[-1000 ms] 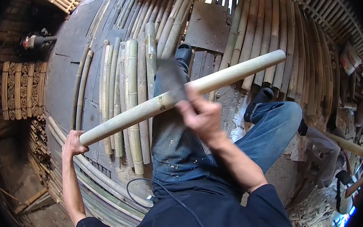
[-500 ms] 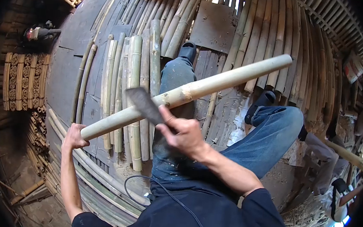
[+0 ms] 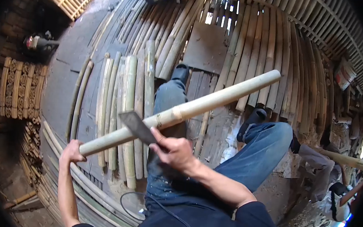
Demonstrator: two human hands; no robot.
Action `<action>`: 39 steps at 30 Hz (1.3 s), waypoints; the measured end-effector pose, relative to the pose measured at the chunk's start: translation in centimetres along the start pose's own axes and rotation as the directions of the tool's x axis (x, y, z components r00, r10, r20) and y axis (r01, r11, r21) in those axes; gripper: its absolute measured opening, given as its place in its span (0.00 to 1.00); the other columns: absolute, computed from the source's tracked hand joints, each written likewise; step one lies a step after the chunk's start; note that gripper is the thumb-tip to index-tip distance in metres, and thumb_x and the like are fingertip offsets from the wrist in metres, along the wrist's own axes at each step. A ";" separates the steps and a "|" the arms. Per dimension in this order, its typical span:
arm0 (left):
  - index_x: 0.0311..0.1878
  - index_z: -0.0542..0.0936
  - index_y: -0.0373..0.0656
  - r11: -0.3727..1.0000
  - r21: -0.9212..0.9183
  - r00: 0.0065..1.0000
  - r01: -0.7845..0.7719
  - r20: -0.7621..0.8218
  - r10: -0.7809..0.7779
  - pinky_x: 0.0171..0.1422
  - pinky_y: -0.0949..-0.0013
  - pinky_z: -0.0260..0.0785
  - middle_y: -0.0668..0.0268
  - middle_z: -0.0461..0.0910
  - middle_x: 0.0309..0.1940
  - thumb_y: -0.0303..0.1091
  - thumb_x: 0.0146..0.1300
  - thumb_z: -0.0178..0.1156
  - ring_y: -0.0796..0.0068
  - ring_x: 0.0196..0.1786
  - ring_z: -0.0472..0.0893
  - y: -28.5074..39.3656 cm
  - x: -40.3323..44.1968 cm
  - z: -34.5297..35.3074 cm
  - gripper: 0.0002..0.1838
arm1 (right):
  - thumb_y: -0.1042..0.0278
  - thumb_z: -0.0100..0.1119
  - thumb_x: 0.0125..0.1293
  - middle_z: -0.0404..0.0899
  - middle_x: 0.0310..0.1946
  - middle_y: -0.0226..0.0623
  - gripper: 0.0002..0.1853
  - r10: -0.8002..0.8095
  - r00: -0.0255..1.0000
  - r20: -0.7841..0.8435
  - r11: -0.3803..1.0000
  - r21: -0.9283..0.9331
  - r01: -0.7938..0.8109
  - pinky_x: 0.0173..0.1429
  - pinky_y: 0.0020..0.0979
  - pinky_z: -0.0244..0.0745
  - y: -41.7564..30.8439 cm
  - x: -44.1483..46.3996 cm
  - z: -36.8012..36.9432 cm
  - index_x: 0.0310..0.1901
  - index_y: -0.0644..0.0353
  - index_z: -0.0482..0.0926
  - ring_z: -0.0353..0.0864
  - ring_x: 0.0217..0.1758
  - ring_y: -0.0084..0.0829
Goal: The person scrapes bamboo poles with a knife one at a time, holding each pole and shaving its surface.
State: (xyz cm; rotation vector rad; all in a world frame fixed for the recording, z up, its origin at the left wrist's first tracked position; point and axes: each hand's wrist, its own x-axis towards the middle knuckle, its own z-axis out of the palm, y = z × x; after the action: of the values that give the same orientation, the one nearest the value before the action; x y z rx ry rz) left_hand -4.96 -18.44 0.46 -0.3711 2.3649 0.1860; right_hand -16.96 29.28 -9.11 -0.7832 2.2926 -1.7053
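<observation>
A pale bamboo pole [image 3: 221, 98] lies slantwise over my thigh, rising toward the upper right, with a node near its middle. My left hand [image 3: 72, 151] is closed around its lower left end. In my right hand [image 3: 175, 154] is a cleaver [image 3: 136, 126] with a broad dark blade. The blade lies across the pole left of the node; whether it cuts in or only rests against the surface I cannot tell. My fingers hide the cleaver's handle.
Cut bamboo lengths [image 3: 130, 88] lie on the floor left of my leg, with more rows [image 3: 271, 56] ahead. Bundled sticks [image 3: 22, 88] are stacked at far left. A flat board [image 3: 206, 47] lies beyond my foot. A person [image 3: 341, 194] is at far right, near another pole [image 3: 342, 159].
The whole view has shifted, so the pole, legs and floor appear lower. The blade, blurred before, is now sharper and stays at about the same place along the pole.
</observation>
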 end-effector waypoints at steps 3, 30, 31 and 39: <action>0.42 0.91 0.37 1.000 -0.014 0.998 0.006 0.060 -0.005 0.52 0.51 0.85 0.46 0.90 0.34 0.41 0.31 0.83 0.44 0.41 0.91 -1.1 0.3 0.6 0.30 | 0.60 0.76 0.72 0.92 0.38 0.54 0.34 -0.029 0.994 -0.103 1.000 0.009 0.030 0.39 0.40 0.88 2.1 -0.1 -0.7 0.77 0.58 0.79 0.96 0.34 0.40; 0.34 0.83 0.43 0.990 0.037 0.845 -0.137 -0.517 0.136 0.43 0.47 0.82 0.50 0.86 0.29 0.39 0.38 0.73 0.41 0.36 0.87 8.9 -2.5 3.0 0.17 | 0.60 0.74 0.73 0.95 0.45 0.52 0.34 0.236 0.743 -0.626 0.943 -0.036 -0.330 0.51 0.36 0.90 7.7 2.4 -15.9 0.77 0.64 0.77 0.97 0.42 0.37; 0.33 0.83 0.43 0.990 0.065 0.847 -0.125 -0.513 0.141 0.43 0.47 0.82 0.50 0.86 0.29 0.39 0.39 0.74 0.41 0.36 0.87 8.9 -1.9 3.1 0.17 | 0.59 0.74 0.73 0.95 0.45 0.51 0.34 0.271 0.758 -0.594 0.918 -0.077 -0.389 0.52 0.36 0.90 7.3 2.3 -15.7 0.77 0.62 0.78 0.97 0.42 0.37; 0.31 0.81 0.45 0.984 0.131 0.850 -0.122 -0.498 0.172 0.43 0.46 0.82 0.51 0.86 0.28 0.38 0.39 0.76 0.42 0.35 0.87 7.0 -1.2 2.7 0.16 | 0.59 0.74 0.73 0.91 0.42 0.60 0.36 0.153 0.946 -0.286 0.984 -0.048 -0.174 0.49 0.42 0.90 2.1 1.7 -5.6 0.80 0.56 0.75 0.96 0.40 0.49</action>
State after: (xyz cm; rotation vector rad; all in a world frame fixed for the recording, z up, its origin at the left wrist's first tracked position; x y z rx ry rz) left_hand -4.64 -10.90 -0.51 -0.2063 2.9183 0.0458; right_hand -21.48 33.54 -8.95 -0.3657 2.5341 -1.7627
